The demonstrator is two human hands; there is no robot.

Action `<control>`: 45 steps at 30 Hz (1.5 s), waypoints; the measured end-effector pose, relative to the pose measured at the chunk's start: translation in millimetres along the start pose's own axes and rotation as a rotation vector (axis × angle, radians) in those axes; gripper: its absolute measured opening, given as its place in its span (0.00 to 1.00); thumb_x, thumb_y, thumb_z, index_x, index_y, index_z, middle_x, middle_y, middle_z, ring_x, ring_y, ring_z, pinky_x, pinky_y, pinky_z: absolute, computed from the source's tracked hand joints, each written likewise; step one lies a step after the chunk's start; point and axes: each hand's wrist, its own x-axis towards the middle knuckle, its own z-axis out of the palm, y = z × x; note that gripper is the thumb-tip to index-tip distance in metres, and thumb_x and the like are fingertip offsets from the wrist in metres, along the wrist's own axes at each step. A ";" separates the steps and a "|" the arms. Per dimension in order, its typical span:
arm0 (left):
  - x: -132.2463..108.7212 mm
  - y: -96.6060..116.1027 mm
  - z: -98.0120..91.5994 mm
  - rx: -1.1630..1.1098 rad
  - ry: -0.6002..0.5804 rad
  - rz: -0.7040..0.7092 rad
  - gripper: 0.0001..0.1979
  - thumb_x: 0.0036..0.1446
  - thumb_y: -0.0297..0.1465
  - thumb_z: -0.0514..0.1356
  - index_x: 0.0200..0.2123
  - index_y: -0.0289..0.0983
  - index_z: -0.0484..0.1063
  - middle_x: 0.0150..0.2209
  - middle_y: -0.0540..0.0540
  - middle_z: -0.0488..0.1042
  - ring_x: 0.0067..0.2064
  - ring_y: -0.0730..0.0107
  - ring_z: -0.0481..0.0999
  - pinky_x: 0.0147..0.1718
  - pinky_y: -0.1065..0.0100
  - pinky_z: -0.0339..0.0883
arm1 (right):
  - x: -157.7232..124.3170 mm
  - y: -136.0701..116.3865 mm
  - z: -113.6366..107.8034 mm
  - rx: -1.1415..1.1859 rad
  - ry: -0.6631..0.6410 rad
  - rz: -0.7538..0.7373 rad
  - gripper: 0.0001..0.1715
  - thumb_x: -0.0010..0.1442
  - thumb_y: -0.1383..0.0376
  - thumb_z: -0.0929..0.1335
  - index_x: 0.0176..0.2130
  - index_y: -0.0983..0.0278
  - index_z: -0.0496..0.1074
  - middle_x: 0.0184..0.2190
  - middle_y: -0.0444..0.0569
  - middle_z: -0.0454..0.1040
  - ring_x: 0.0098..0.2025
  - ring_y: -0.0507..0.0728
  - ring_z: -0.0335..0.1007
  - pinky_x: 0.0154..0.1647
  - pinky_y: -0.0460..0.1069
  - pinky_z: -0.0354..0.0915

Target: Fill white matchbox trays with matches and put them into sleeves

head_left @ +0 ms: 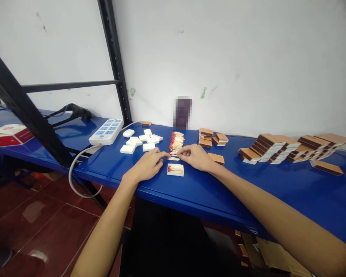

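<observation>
A row of loose red-tipped matches [177, 141] lies on the blue table in front of me. At the near end of this row, my left hand [150, 163] reaches its index finger to the red heads, the other fingers loosely bent. Opposite it, my right hand [196, 157] pinches the plain ends of matches between thumb and fingertips; how many it holds is hidden. Just nearer to me sits an open white matchbox tray [178, 174], partly filled with matches whose heads point left.
White inner trays [127, 149] lie left of the matches, beside a power strip [107, 131] and a white mouse-like object [128, 133]. Brown matchboxes [216, 158] are at right, with larger stacks [269, 146] farther right. A black metal post [115, 57] rises at left.
</observation>
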 end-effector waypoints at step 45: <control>0.6 0.6 -0.4 0.025 -0.011 -0.028 0.22 0.65 0.30 0.45 0.60 0.39 0.64 0.40 0.44 0.65 0.39 0.64 0.68 0.42 0.63 0.63 | -0.3 1.6 3.1 -0.060 -0.001 -0.080 0.20 0.56 0.70 0.62 0.43 0.64 0.78 0.18 0.40 0.62 0.23 0.50 0.57 0.28 0.46 0.53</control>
